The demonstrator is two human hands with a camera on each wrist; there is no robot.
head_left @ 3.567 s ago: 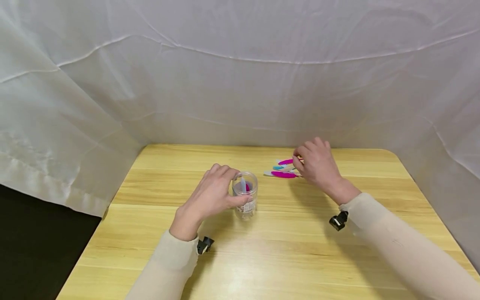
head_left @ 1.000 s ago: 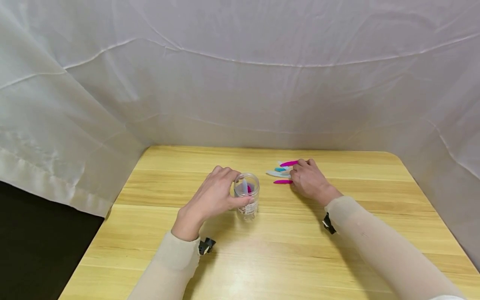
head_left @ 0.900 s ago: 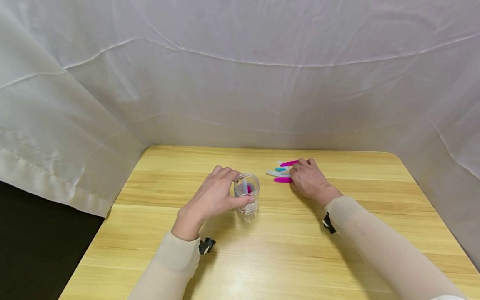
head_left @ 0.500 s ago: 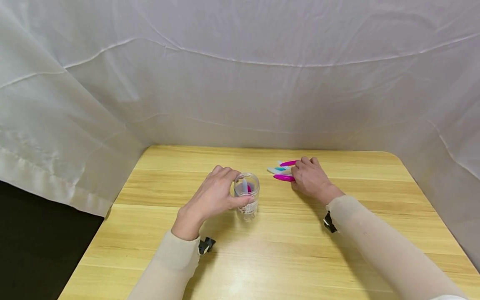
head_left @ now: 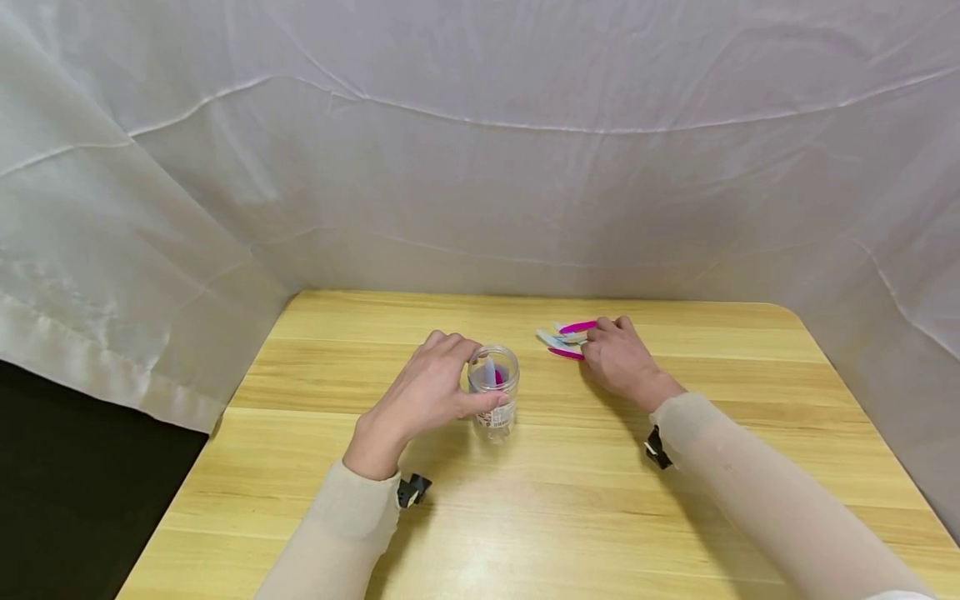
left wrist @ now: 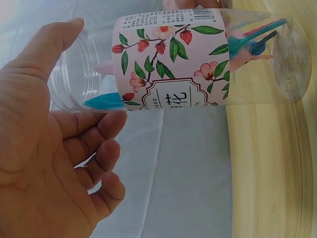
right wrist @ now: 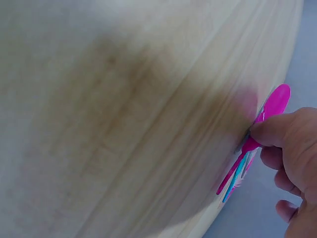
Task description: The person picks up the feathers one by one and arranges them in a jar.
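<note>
Head view: left hand [head_left: 420,400] gripped the clear plastic jar with floral label [head_left: 492,392], upright on the light wooden desk [head_left: 570,492].

Left wrist view: coloured plastic spoons [left wrist: 252,42] stood inside the jar.

Right wrist view: right hand [right wrist: 290,148] pinched a magenta plastic spoon [right wrist: 270,111] from the pile.

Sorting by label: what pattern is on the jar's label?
Red flowers and green leaves on pale pink, on the jar; clearest in the left wrist view.

1 jar [head_left: 492,392], 2 hands, approx. 4 spoons [head_left: 564,340]
</note>
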